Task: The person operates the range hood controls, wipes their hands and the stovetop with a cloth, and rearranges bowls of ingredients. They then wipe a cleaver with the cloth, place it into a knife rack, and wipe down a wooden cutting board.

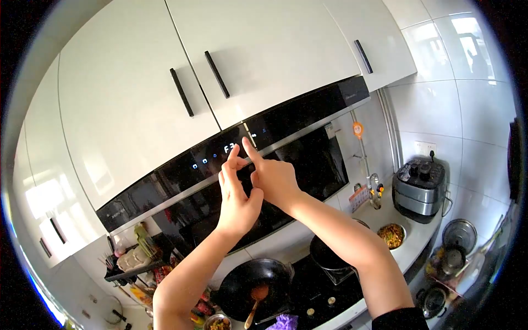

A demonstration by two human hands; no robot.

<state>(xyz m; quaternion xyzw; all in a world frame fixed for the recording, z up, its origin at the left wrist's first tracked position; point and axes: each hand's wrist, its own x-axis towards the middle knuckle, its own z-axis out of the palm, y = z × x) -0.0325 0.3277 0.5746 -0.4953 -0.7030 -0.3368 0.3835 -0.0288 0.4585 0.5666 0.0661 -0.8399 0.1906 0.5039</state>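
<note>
Two hands, left hand (239,193) and right hand (276,179): raised together, overlapping, before the black control panel (212,148).
Right index finger (251,151): extended toward the panel, just beside the lit display (226,149) — contact impossible to tell.
Other right fingers: loosely folded, empty.
Left fingers: bent and part-spread, likewise empty, tips near the display.
Panel: a long glossy strip under white cabinets (275,49), with small lit icons left of the display.
Wok (236,286): below, on the black hob (311,291), with a brown spatula (258,294) inside.
Second pan (324,253): partly behind the right forearm.
Purple cloth (284,323): at the bottom edge, near the wok.
Counter (416,231): a bowl of chopped food (391,235) near a grey-and-black cooker (421,192).
</note>
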